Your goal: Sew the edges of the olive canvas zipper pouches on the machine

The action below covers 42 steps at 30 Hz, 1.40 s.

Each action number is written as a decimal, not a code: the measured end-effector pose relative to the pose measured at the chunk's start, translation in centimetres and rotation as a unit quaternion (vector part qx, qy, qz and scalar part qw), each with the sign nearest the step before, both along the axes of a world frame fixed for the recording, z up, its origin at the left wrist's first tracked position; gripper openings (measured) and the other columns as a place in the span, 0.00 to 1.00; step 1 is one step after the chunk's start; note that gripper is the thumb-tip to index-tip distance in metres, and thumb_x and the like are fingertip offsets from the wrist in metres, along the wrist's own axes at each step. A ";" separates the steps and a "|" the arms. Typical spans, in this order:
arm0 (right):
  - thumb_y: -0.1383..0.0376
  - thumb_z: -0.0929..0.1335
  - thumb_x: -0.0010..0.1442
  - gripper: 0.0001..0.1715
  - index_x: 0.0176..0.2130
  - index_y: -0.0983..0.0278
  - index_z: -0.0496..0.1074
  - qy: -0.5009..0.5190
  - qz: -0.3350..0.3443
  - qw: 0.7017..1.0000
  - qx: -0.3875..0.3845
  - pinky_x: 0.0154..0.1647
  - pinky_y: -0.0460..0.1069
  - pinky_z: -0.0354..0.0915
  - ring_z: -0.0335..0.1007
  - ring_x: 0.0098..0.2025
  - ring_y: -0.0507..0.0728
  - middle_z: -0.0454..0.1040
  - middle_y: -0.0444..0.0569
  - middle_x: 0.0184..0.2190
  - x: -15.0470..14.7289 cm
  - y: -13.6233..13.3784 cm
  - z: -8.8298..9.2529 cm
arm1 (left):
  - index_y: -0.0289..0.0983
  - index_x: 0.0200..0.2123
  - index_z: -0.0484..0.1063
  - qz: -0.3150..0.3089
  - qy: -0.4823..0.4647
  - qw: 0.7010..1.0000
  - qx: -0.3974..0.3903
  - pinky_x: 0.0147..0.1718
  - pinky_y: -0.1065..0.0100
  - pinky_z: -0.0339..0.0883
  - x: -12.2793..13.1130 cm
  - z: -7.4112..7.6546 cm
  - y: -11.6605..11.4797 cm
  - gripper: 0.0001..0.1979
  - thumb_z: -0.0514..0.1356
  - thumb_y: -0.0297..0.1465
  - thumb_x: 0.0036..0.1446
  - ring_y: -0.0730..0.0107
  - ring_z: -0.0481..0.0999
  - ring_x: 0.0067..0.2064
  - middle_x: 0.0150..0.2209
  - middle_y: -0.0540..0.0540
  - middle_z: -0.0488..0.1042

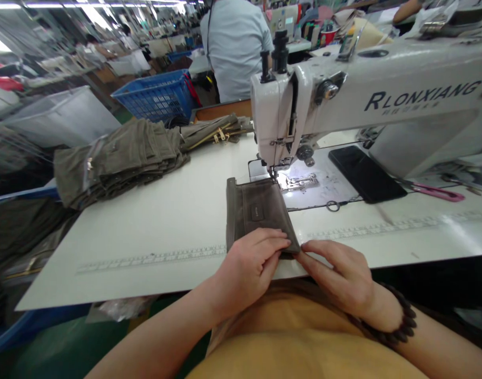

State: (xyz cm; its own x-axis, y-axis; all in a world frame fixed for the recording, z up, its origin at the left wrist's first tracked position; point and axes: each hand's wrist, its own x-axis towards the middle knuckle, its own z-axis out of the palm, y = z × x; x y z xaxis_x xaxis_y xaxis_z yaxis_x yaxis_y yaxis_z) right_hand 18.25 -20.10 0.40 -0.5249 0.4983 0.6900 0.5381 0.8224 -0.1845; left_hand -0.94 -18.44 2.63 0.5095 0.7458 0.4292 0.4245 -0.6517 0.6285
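A flat olive-brown fabric pouch piece [253, 202] with a small label patch lies on the white table, its far edge under the presser foot of the sewing machine [278, 118]. My left hand [253, 263] rests over the near edge of the piece, fingers together and the edge between thumb and fingers. At the near right corner, my right hand [339, 271] pinches the fabric between thumb and forefinger. The undersides of the fingers and of the piece are hidden. Light from the machine falls on the metal plate beside the needle.
Right of the needle lie a black phone [366, 173], pink-handled scissors [438, 190] and a small ring [333, 206]. Stacked olive fabric pieces [122, 158] cover the table's left back. Beyond stand a blue crate [156, 97] and a person in a light shirt [238, 50].
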 end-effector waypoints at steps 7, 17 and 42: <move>0.79 0.65 0.52 0.08 0.34 0.73 0.67 0.018 0.021 1.000 -0.009 0.26 0.48 0.60 0.61 0.30 0.53 0.67 0.52 0.26 -0.1 0.0 0.4 | 0.30 0.39 0.71 0.000 0.014 1.000 0.024 0.45 0.65 0.69 0.1 -0.3 -0.2 0.11 0.52 0.20 0.55 0.68 0.72 0.44 0.41 0.40 0.73; 0.79 0.62 0.54 0.10 0.38 0.75 0.66 -0.017 0.047 0.999 0.009 0.25 0.49 0.58 0.60 0.28 0.54 0.67 0.53 0.24 0.0 0.2 1.5 | 0.26 0.41 0.69 -0.029 0.102 0.987 0.118 0.45 0.60 0.69 0.0 0.7 -0.4 0.12 0.50 0.21 0.56 0.62 0.71 0.46 0.43 0.35 0.71; 0.78 0.64 0.54 0.07 0.36 0.72 0.66 -0.054 0.016 0.998 -0.013 0.23 0.48 0.53 0.57 0.26 0.52 0.65 0.47 0.22 0.1 0.4 0.9 | 0.24 0.43 0.68 -0.047 0.235 0.948 0.209 0.47 0.59 0.68 -0.4 0.7 -0.8 0.17 0.42 0.21 0.60 0.58 0.70 0.48 0.44 0.35 0.72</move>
